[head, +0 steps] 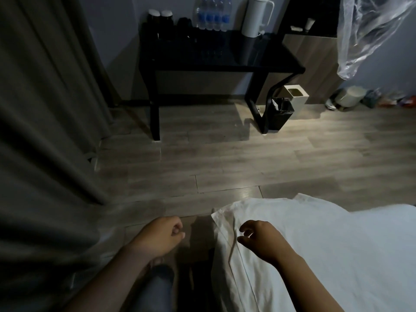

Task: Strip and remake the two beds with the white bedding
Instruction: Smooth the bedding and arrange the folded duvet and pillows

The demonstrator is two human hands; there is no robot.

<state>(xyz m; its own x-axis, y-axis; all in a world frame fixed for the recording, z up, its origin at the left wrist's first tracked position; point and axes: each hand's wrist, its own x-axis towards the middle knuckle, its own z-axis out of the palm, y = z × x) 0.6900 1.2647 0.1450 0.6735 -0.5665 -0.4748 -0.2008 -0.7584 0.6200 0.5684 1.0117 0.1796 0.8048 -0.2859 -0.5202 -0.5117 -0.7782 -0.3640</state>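
White bedding [326,255] covers the corner of a bed at the lower right, its seamed edge hanging down the bed's side. My right hand [261,239] hovers just over that corner with fingers loosely curled and holds nothing. My left hand [162,235] hangs over the floor to the left of the bed, fingers loosely curled, holding nothing. A second bed is not in view.
A heavy grey curtain [49,131] fills the left side. A black side table [213,55] with water bottles [213,14] and a white kettle [256,16] stands ahead. Two small bins [283,111] sit by its right leg. A clear plastic bag [369,30] hangs top right. Wooden floor lies between.
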